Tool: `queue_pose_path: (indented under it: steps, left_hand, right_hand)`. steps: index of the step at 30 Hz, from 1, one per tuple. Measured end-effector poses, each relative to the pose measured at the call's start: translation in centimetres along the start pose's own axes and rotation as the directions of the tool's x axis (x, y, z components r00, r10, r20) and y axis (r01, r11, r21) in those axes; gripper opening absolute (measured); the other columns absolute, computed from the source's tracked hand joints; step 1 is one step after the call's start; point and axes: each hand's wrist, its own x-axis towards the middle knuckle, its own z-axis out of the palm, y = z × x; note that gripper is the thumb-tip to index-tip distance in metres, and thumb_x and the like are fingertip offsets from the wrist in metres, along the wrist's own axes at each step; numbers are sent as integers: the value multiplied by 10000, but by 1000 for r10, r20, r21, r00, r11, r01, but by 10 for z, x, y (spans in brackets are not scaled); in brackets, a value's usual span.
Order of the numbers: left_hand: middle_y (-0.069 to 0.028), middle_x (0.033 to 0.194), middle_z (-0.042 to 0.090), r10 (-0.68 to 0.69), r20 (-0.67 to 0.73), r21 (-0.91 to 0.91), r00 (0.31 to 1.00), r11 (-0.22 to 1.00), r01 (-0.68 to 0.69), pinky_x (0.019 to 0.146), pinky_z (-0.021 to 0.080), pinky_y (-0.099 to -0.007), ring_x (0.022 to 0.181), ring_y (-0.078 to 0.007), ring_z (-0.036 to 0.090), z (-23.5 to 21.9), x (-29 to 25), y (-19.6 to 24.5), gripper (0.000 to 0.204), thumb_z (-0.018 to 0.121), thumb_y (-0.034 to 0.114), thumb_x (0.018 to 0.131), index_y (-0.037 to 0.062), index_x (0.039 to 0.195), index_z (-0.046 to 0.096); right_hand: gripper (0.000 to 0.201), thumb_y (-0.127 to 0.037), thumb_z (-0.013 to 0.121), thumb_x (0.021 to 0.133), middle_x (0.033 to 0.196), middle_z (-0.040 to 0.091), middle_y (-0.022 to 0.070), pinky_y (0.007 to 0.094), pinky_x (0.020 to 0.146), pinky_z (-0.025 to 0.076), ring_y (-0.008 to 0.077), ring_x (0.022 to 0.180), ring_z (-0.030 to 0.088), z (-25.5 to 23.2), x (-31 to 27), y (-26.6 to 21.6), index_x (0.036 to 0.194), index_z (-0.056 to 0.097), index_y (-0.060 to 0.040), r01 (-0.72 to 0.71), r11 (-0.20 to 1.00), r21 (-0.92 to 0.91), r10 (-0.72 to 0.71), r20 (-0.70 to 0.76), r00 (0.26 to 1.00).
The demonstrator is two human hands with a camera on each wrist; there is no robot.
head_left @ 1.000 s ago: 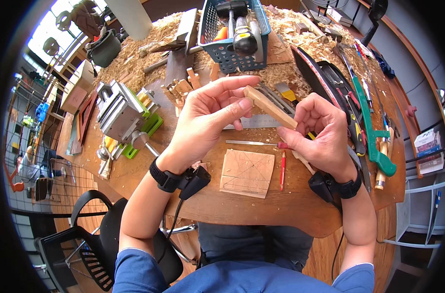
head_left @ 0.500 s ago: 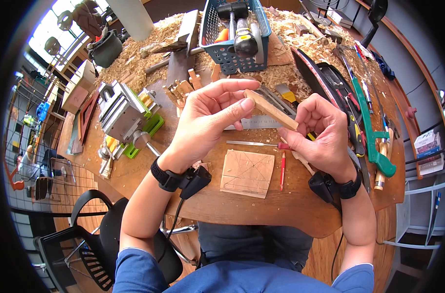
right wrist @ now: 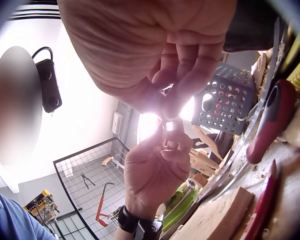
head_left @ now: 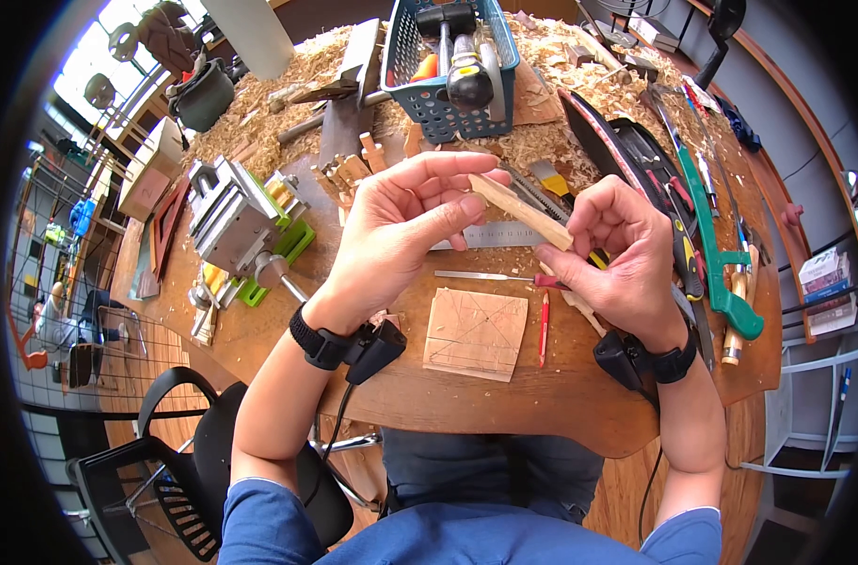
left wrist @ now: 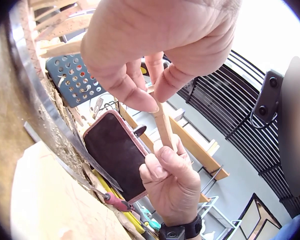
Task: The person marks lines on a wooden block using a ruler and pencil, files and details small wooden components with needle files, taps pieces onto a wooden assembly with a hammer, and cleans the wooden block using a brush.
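Observation:
A short, narrow wooden stick (head_left: 523, 212) with cut facets is held up over the workbench, slanting down to the right. My left hand (head_left: 396, 221) pinches its upper end between thumb and fingers. At the lower end, my right hand (head_left: 622, 259) holds it between thumb and curled fingers. The left wrist view shows the stick (left wrist: 163, 127) spanning both hands; glare and fingers mostly hide it in the right wrist view. Below lies a square wooden board (head_left: 476, 334) with pencilled crossing lines. Beside it are a red pencil (head_left: 544, 330) and a slim metal tool with a red handle (head_left: 485, 276).
A grey vise (head_left: 236, 221) stands on the left. Behind the hands are a steel ruler (head_left: 504, 235), a blue basket (head_left: 424, 108) of tools and heaped wood shavings (head_left: 288, 104). A green-handled saw (head_left: 730, 301) lies right, near an open black case (head_left: 636, 151).
The wooden stick has turned slightly about its length, so different facets show. Both hands stay in nearly the same place and keep hold of it.

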Motion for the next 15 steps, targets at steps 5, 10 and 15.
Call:
queue_pose_path:
  steps: [5,10,15]
  left_hand:
    - [-168,1321,707,16,-3,-4,1000,1000,-16,794,564,-221,1041,-110,701,-1,0,0,372,670,51,1008,4,1374,628]
    - [-165,1290,721,22,-1,-10,1000,1000,-22,812,569,-232,1030,-114,704,-1,0,0,344,689,55,998,3,1336,653]
    - [-141,1176,762,-41,-61,46,997,998,44,899,576,-271,994,-119,714,-1,3,10,254,728,86,987,-11,1220,708]
  right_hand:
    - [316,49,862,803,796,636,-24,173,604,487,3,687,597,2,0,2,948,595,-37,27,1000,15,-27,4,1000]
    - [320,38,874,799,796,633,-26,173,622,499,5,693,597,1,-1,-1,944,598,-37,5,1000,13,-5,5,1000]
    - [336,-13,914,776,816,621,-46,170,653,512,3,701,586,1,-1,2,922,614,-47,-4,1000,29,4,8,1000]
